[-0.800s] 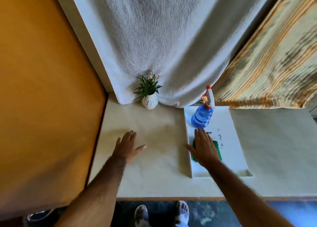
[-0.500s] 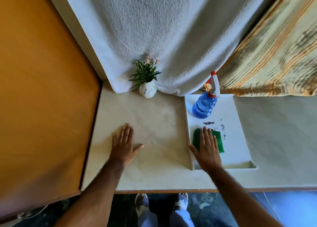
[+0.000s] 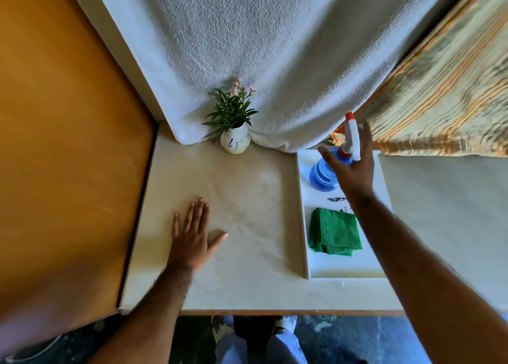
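A blue spray bottle [image 3: 320, 177] with a white and red trigger head stands at the far end of a white tray [image 3: 346, 267]. My right hand [image 3: 353, 168] is spread around the bottle's neck, thumb on the left and fingers behind the trigger head, not closed on it. A folded green cloth [image 3: 334, 231] lies on the tray nearer to me, uncovered. Dark specks [image 3: 336, 199] mark the tray between bottle and cloth. My left hand [image 3: 192, 233] rests flat on the pale tabletop [image 3: 247, 198], fingers straight.
A small white pot with a green plant [image 3: 233, 127] stands at the back of the table against a hanging white towel [image 3: 261, 47]. An orange panel [image 3: 60, 143] borders the left side. A striped cloth [image 3: 445, 94] hangs at the right. My feet show below the front edge.
My right hand left the green cloth and moved forward to the spray bottle. The left hand stays flat on the table. The view shifted slightly.
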Demonstrator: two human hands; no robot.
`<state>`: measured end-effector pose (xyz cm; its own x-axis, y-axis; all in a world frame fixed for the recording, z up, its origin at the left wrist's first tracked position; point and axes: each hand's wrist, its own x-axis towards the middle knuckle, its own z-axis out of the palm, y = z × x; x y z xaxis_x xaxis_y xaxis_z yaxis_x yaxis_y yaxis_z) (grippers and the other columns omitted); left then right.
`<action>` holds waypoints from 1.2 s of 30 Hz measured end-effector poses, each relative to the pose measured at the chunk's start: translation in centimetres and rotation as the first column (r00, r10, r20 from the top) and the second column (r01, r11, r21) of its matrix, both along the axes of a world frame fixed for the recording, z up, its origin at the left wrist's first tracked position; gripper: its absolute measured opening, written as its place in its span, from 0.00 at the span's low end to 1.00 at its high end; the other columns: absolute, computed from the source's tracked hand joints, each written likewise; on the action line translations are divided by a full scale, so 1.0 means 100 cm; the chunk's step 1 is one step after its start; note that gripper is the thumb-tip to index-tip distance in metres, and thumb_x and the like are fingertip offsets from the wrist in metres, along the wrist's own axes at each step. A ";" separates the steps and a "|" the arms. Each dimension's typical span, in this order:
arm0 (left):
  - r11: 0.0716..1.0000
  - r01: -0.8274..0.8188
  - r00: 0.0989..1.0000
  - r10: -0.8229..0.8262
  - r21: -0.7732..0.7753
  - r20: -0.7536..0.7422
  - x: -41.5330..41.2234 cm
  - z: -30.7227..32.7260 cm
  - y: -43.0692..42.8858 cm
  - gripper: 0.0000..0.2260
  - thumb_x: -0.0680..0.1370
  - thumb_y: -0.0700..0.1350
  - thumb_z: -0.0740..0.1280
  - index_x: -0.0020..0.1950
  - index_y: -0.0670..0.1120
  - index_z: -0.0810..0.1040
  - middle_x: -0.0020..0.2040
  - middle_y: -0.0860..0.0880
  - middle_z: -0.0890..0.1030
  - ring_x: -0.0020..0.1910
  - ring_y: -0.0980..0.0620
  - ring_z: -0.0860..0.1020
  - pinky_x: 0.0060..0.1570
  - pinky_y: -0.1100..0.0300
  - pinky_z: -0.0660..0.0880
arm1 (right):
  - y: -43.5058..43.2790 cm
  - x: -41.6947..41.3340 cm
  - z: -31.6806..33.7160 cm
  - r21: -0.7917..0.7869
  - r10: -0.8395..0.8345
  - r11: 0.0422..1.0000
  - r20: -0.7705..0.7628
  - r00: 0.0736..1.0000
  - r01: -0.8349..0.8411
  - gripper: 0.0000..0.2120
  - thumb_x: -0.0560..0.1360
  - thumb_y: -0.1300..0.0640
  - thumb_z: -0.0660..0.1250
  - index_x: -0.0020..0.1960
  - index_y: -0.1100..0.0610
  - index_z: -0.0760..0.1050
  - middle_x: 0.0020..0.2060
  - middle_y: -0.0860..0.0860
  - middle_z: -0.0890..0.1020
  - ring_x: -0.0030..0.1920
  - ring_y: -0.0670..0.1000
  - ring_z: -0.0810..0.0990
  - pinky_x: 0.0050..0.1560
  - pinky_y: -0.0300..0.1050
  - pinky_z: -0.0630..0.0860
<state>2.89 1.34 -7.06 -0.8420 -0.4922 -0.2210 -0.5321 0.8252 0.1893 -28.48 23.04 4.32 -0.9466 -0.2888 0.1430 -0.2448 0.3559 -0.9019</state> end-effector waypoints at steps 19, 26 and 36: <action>0.993 -0.025 0.995 0.014 -0.117 -0.096 0.008 -0.029 -0.004 0.42 0.81 0.73 0.49 0.85 0.44 0.61 0.86 0.44 0.62 0.84 0.42 0.63 0.79 0.33 0.64 | -0.079 0.024 0.035 -0.126 0.381 0.924 0.357 0.853 -0.360 0.16 0.72 0.60 0.78 0.50 0.39 0.83 0.47 0.57 0.86 0.39 0.49 0.81 0.47 0.48 0.79; 0.986 -0.042 0.984 0.013 -0.162 -0.177 0.008 -0.032 -0.004 0.40 0.81 0.70 0.56 0.84 0.44 0.64 0.84 0.44 0.65 0.82 0.42 0.66 0.77 0.32 0.67 | -0.128 0.076 -0.022 0.180 0.332 0.865 0.495 0.803 -0.468 0.13 0.69 0.45 0.79 0.48 0.49 0.80 0.29 0.47 0.86 0.33 0.45 0.84 0.46 0.46 0.80; 0.978 -0.058 0.973 0.011 -0.200 -0.232 0.010 -0.038 -0.003 0.40 0.81 0.69 0.59 0.84 0.45 0.63 0.85 0.45 0.63 0.84 0.45 0.63 0.78 0.34 0.66 | -0.158 0.075 -0.032 0.479 0.108 0.837 0.327 0.939 -0.263 0.17 0.68 0.39 0.73 0.32 0.50 0.75 0.26 0.45 0.79 0.32 0.45 0.78 0.31 0.39 0.68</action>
<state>3.89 1.00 -10.88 -0.8398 -0.5364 0.0836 -0.5233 0.8409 0.1384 -20.99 7.22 1.07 -0.8447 -0.4205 -0.3313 -0.1234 0.7551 -0.6439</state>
